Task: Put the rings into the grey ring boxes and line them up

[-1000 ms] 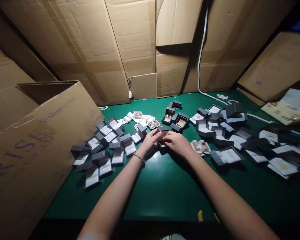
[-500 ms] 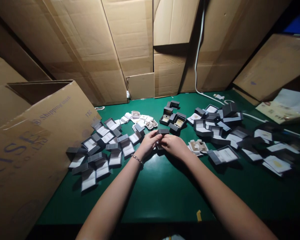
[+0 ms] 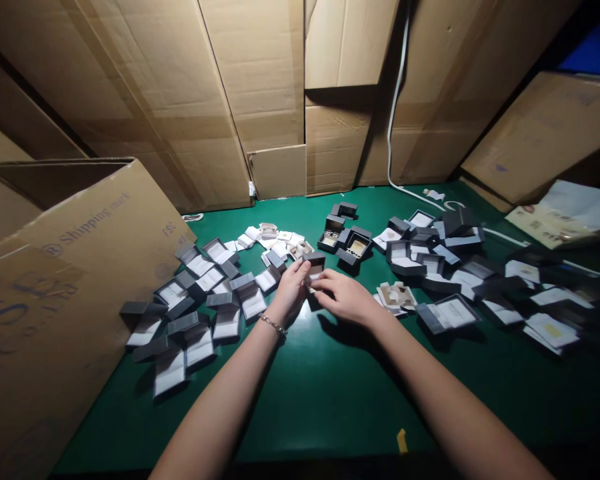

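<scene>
My left hand [image 3: 291, 291] is closed around a small dark gift box [image 3: 316, 265], held a little above the table with its lid raised and the pale lining showing. The fingers of my right hand [image 3: 344, 297] are bent together at the low front of this box, by a small pale bit whose kind I cannot make out. Behind the hands stand dark boxes with patterned gold-coloured insides [image 3: 356, 245]. Loose white inserts and papers [image 3: 283, 245] lie just beyond my left hand. To the right of my right hand is a cut-out pale insert [image 3: 397, 296].
Several open dark boxes with white linings [image 3: 186, 339] spread over the left of the green table [image 3: 300, 393], and more [image 3: 449, 312] on the right. A large carton [image 3: 80, 280] stands at left. Stacked cartons [image 3: 260, 80] and a white cable [image 3: 391, 133] line the back.
The box in my hands has gone from closed-looking to lid raised. My right hand has shifted from its top to its lower front. The view has moved slightly.
</scene>
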The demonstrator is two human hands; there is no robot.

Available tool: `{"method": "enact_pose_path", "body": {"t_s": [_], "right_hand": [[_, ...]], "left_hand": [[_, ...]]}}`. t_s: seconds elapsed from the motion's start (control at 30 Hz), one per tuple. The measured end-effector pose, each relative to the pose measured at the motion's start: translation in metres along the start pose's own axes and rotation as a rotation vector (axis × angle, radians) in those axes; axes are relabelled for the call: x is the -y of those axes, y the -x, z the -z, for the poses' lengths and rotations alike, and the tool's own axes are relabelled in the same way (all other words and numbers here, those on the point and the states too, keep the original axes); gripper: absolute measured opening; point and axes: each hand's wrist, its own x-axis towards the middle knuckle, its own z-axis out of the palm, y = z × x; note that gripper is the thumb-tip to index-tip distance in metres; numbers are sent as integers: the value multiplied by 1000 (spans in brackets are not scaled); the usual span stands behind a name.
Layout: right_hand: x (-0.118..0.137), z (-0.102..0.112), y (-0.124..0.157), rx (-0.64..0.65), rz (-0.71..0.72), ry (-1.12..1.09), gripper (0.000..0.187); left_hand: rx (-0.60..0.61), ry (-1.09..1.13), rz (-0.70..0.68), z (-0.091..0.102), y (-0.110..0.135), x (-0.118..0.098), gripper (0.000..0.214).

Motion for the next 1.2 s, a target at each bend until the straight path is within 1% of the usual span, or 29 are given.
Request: {"method": "enact_pose_path", "body": {"t_s": [0.1,0.2,0.3,0.5,0.63,0.77,0.87,1.0,1.1,1.2], "right_hand": [[2,-5,0,1,-8,70,26],[4,-11,-2,3,-47,167,24],[5,-13,-4,-18,-39,209,27],[8,-10,-5,-8,-34,295,23],[10,-11,-3,-4,-9,305,23],[7,-14,-3,-35,31,294,25],[4,-15,-3,-47,46,306,23],[5,-16,-3,-50,65,331,20],[7,-17,-3,-53,85,352,19],[7,-17,-3,-50,98,361,20]], "left_hand": [[-52,49,17,0,0,-1,37],[-23,38,52,0,2,-2,37],[2,-15,67,-2,4,-2,37],[-22,-97,38,-2,4,1,36],[-40,-149,46,-2,4,0,33],[-46,-134,51,-3,5,-3,30],[-84,-156,25,-5,6,-5,21],[-167,-281,-19,-3,4,-4,10],[-199,-306,-29,-2,2,-3,14],[-183,-280,-18,-3,3,-3,18]]}}
